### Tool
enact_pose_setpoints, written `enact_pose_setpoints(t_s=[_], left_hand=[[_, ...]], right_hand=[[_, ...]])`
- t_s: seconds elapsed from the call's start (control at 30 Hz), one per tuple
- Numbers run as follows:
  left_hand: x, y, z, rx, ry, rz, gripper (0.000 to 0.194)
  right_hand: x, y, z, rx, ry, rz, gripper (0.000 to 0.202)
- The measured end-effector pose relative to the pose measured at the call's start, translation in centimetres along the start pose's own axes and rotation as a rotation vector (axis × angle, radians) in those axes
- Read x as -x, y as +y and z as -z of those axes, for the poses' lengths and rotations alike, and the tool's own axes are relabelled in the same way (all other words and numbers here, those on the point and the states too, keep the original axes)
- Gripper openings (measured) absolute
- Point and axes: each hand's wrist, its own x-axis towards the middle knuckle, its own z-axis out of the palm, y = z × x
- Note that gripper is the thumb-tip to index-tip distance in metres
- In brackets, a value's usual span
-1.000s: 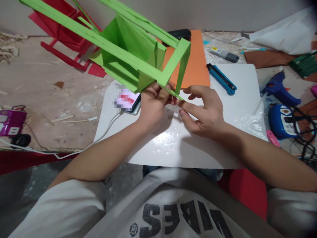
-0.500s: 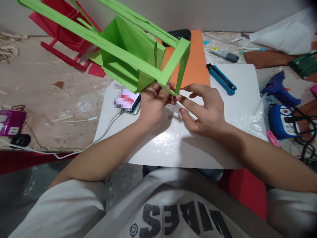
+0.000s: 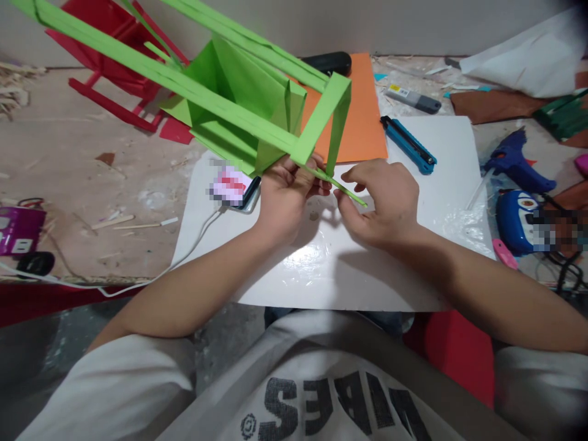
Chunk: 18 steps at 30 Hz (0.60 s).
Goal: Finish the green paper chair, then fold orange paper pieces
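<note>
A green folded-paper model, with long flat rails and a box-like middle, tilts over the work surface. My left hand grips its near right corner, thumb and fingers closed around the paper. A narrow green paper strip sticks out from that corner toward my right hand. The right thumb and curled index finger are apart, with the strip's free end passing between them; whether the thumb touches it I cannot tell. Parts of the left fingers are hidden behind the paper.
A white board lies beneath my hands, with a phone on its left. Orange paper, a teal utility knife and a grey cutter lie behind. A red paper rocking chair stands left; a blue glue gun lies right.
The narrow green strip at the corner now juts out toward my right hand; before, it ended at the corner. My right index finger has drawn back and curled. The left hand keeps its hold.
</note>
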Motion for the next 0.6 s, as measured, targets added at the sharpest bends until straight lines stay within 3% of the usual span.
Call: enact_pose_setpoints(t_s=[0.2, 0.43, 0.6], left_hand=[[0.53, 0.19, -0.36, -0.094, 0.062, 0.079, 0.045], [0.59, -0.01, -0.62, -0.101, 0.066, 0.051, 0.041], [0.53, -0.73, -0.3, -0.134, 0.057, -0.027, 0.039]], right_hand=[[0.2, -0.42, -0.13, 0.056, -0.061, -0.074, 0.02], [0.17, -0.62, -0.21, 0.1, -0.032, -0.062, 0.029], [0.21, -0.53, -0.15, 0.018, -0.02, -0.083, 0.021]])
